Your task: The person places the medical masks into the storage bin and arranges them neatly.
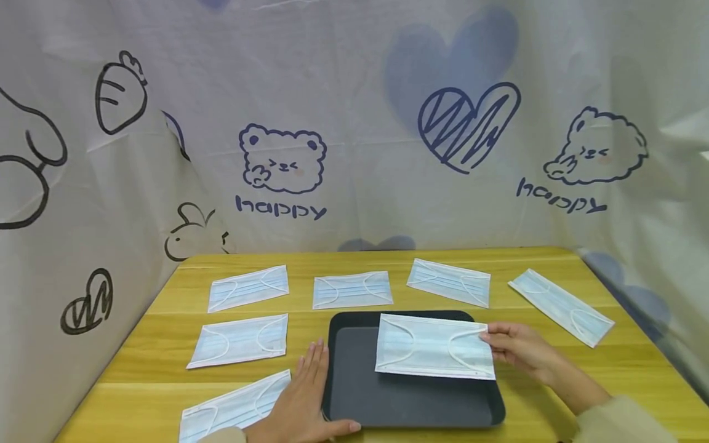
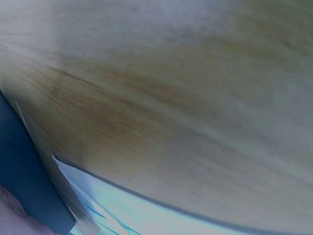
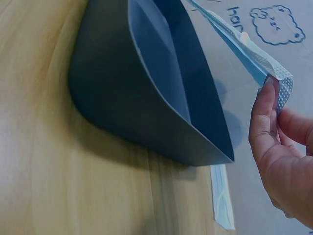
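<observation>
My right hand (image 1: 523, 351) pinches a light blue face mask (image 1: 434, 346) by its right end, thumb on top. The mask hangs flat over a dark grey tray (image 1: 421, 403), covering part of its upper right area. In the right wrist view the mask (image 3: 239, 44) appears edge-on above the tray wall (image 3: 127, 93), its corner between thumb and fingers. My left hand (image 1: 303, 397) lies with straight fingers along the tray's left side, thumb at its front left corner. Partly hidden under that hand is another face mask (image 1: 235, 409) on the table.
Several more face masks lie spread on the wooden table (image 1: 144, 375): one mask (image 1: 240, 339) at the left, others along the back, and a slanted mask (image 1: 562, 306) at the right. A printed cloth (image 1: 354, 123) hangs behind and at both sides.
</observation>
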A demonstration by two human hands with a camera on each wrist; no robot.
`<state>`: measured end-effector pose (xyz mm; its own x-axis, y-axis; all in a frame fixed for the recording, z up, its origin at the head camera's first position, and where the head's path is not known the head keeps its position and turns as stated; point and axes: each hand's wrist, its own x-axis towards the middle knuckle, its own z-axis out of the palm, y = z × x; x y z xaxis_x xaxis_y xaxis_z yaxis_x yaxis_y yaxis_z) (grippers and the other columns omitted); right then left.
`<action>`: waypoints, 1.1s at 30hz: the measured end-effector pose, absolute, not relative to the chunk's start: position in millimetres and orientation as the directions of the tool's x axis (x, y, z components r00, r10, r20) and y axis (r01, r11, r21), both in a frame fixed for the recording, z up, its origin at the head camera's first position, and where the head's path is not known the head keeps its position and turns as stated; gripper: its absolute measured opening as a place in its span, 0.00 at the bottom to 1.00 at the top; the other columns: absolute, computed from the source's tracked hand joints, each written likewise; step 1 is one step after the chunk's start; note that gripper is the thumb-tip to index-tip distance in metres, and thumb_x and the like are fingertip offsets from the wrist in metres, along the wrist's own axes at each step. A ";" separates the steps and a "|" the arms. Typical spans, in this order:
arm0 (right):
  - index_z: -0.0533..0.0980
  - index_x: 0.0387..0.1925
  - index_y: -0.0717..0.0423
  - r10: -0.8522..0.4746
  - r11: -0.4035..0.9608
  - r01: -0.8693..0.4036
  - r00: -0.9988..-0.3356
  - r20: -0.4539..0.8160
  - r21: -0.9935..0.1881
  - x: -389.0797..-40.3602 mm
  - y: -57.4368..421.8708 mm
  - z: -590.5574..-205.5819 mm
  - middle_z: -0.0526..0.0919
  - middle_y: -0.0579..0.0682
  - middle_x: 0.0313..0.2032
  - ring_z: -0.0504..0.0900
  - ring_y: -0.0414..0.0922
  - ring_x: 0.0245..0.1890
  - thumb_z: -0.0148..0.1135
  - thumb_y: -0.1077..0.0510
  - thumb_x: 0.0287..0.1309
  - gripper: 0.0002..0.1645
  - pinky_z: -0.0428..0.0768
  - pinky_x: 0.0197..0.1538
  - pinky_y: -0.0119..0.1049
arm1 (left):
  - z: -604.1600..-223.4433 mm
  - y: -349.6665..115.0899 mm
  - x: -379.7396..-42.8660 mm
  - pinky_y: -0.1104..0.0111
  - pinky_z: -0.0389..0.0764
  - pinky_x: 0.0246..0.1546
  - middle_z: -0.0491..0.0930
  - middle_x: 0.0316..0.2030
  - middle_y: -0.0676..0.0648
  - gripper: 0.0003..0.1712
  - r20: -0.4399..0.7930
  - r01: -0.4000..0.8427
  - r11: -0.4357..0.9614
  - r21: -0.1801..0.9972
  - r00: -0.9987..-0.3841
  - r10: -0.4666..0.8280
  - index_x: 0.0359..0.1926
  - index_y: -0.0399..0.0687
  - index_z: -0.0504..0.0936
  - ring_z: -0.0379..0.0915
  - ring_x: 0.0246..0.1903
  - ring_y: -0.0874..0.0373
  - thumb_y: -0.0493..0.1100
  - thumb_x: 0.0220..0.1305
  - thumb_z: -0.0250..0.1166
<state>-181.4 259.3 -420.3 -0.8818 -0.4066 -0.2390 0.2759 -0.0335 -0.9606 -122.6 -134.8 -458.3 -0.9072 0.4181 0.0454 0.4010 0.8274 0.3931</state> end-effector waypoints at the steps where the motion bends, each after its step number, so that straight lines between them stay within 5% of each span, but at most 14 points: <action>1: 0.76 0.31 0.48 -0.408 -0.019 0.278 -0.879 -0.246 -0.960 -182.4 256.2 -420.6 0.80 0.38 0.31 0.78 0.33 0.31 0.54 0.63 0.62 0.08 0.79 0.38 0.26 | -458.6 -134.9 -122.8 0.48 0.51 0.67 0.41 0.71 0.33 0.72 0.049 0.402 0.829 0.390 -0.908 0.417 0.70 0.31 0.43 0.37 0.71 0.40 0.79 0.42 0.58; 8: 0.75 0.31 0.49 -0.406 0.060 0.283 -0.869 -0.283 -0.957 -190.0 238.8 -425.6 0.79 0.38 0.29 0.78 0.33 0.29 0.56 0.62 0.61 0.05 0.79 0.37 0.27 | -458.6 -135.0 -123.1 0.54 0.43 0.70 0.39 0.72 0.35 0.72 0.037 0.390 0.829 0.402 -0.911 0.411 0.71 0.33 0.40 0.36 0.71 0.42 0.79 0.42 0.58; 17: 0.74 0.29 0.49 -0.410 0.086 0.305 -0.857 -0.312 -0.949 -195.3 221.0 -433.4 0.79 0.38 0.26 0.77 0.34 0.27 0.56 0.63 0.60 0.07 0.79 0.36 0.29 | -458.0 -135.0 -122.9 0.48 0.50 0.67 0.40 0.71 0.33 0.72 0.042 0.410 0.830 0.378 -0.903 0.427 0.70 0.30 0.42 0.38 0.71 0.39 0.79 0.42 0.58; 22: 0.73 0.34 0.60 -0.333 0.197 0.299 -0.875 -0.350 -0.934 -193.1 213.2 -431.1 0.77 0.41 0.24 0.76 0.35 0.25 0.55 0.64 0.60 0.01 0.80 0.33 0.31 | -458.1 -134.6 -122.7 0.48 0.50 0.67 0.40 0.71 0.33 0.72 0.040 0.409 0.831 0.379 -0.904 0.426 0.70 0.30 0.42 0.38 0.71 0.39 0.78 0.42 0.58; 27: 0.70 0.41 0.73 -0.253 0.324 0.282 -0.894 -0.370 -0.903 -190.0 205.3 -427.9 0.78 0.46 0.25 0.78 0.38 0.25 0.52 0.66 0.61 0.11 0.82 0.32 0.35 | -457.2 -135.0 -122.8 0.49 0.50 0.67 0.41 0.71 0.33 0.72 0.047 0.411 0.831 0.376 -0.903 0.426 0.70 0.30 0.42 0.38 0.71 0.40 0.79 0.42 0.57; 33: 0.71 0.40 0.76 -0.155 0.441 0.267 -0.918 -0.365 -0.857 -188.5 196.6 -426.7 0.77 0.52 0.26 0.76 0.41 0.23 0.52 0.70 0.58 0.10 0.82 0.28 0.36 | -455.8 -134.8 -122.3 0.53 0.44 0.69 0.39 0.72 0.35 0.72 0.035 0.395 0.826 0.402 -0.908 0.418 0.70 0.31 0.42 0.36 0.72 0.42 0.79 0.42 0.58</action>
